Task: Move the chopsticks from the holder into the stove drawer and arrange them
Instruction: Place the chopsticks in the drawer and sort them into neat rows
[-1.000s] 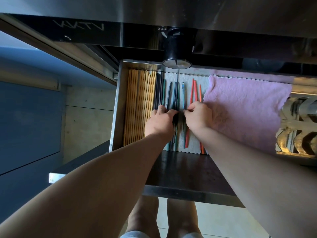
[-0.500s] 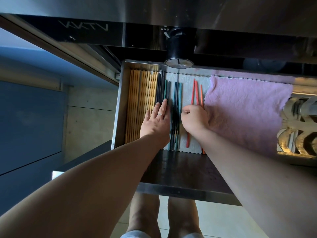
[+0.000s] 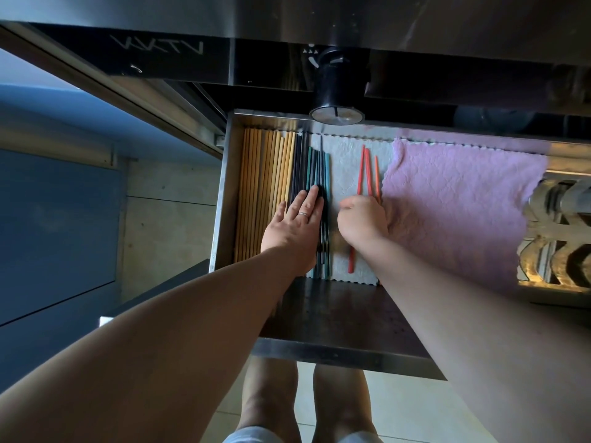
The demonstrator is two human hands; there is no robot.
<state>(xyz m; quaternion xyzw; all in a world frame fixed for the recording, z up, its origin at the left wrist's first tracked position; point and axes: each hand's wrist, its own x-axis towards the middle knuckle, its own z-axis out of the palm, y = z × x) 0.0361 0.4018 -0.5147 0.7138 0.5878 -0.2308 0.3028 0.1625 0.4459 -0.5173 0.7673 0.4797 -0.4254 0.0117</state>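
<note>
The open metal stove drawer (image 3: pixel 224 199) holds rows of chopsticks lying lengthwise. Wooden chopsticks (image 3: pixel 262 187) fill its left side, dark and teal chopsticks (image 3: pixel 315 167) lie beside them, and three orange chopsticks (image 3: pixel 366 169) lie further right on a white liner (image 3: pixel 345 161). My left hand (image 3: pixel 295 228) lies flat, fingers together, pressing on the dark and teal chopsticks. My right hand (image 3: pixel 363 222) is curled over the middle of the orange chopsticks; whether its fingers pinch them is hidden. No holder is in view.
A pink cloth (image 3: pixel 457 212) covers the drawer's right part. A black stove knob (image 3: pixel 335 91) juts out above the drawer's back edge. The drawer's dark front lip (image 3: pixel 335 318) is near my body. My legs stand on a tiled floor below.
My left hand flattened and pushed the dark and teal chopsticks left against the wooden ones. My right hand shifted right from them onto the orange chopsticks.
</note>
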